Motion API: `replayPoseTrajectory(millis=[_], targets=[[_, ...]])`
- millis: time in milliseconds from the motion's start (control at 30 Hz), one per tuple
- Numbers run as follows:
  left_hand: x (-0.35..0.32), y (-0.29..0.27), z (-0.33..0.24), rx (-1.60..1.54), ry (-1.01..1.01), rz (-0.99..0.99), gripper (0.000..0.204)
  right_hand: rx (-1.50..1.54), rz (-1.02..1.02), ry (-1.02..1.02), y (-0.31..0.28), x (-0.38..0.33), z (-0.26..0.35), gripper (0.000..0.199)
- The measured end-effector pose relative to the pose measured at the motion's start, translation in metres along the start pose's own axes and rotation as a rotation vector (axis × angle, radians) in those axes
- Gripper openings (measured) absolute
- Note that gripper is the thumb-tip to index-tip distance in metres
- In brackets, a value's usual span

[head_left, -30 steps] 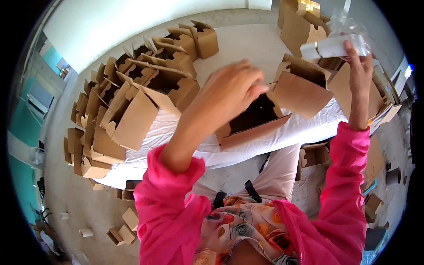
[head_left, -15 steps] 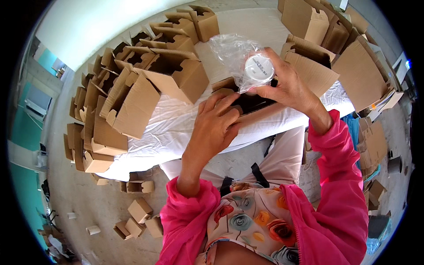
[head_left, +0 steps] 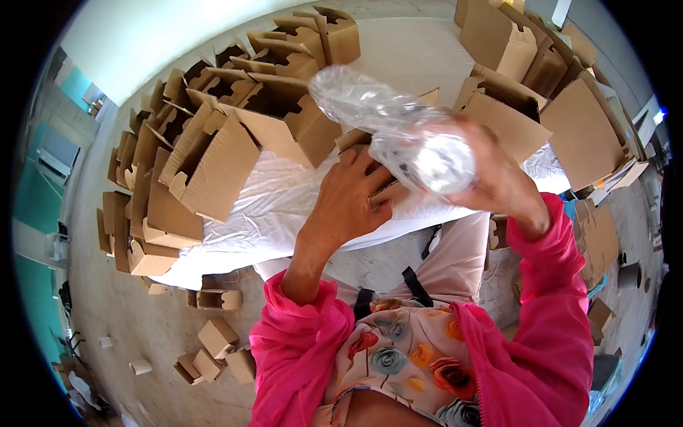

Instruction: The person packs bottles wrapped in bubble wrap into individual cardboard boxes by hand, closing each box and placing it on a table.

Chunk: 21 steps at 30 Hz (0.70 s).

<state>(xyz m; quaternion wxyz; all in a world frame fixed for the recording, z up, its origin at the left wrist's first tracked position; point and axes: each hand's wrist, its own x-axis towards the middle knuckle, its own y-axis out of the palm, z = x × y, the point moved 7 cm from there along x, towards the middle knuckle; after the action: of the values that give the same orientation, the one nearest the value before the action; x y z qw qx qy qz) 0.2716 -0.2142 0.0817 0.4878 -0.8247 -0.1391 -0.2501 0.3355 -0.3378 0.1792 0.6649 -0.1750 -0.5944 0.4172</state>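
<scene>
My right hand grips a roundish white item wrapped in a clear plastic bag, held up close to the camera; the bag's loose end trails up to the left. My left hand rests its fingers on the edge of an open brown cardboard box lying on the white-covered table, just under the bag. Most of that box is hidden behind both hands. Pink sleeves cover both forearms.
Many open cardboard boxes crowd the table's left and far side, and more stack at the right. Small folded boxes and scraps lie on the concrete floor at lower left. My lap is below the table edge.
My right hand has brought the bagged item down from high at the right to just above the box, then tilted it. My left hand dropped from mid-air onto the box edge.
</scene>
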Motion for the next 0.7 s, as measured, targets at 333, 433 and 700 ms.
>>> replayPoseTrajectory(millis=[333, 433, 700], targets=[[-0.009, -0.009, -0.005, -0.098, -0.015, -0.097, 0.033, 0.264, 0.438, 0.498, 0.045, -0.009, -0.077, 0.063], [-0.008, -0.007, -0.006, -0.088, -0.014, -0.112, 0.026, 0.259, 0.629, 0.378, 0.058, -0.003, -0.094, 0.063], [-0.025, -0.006, 0.0, -0.073, -0.113, -0.266, 0.021, 0.328, 0.799, 0.373, 0.08, 0.004, -0.069, 0.042]])
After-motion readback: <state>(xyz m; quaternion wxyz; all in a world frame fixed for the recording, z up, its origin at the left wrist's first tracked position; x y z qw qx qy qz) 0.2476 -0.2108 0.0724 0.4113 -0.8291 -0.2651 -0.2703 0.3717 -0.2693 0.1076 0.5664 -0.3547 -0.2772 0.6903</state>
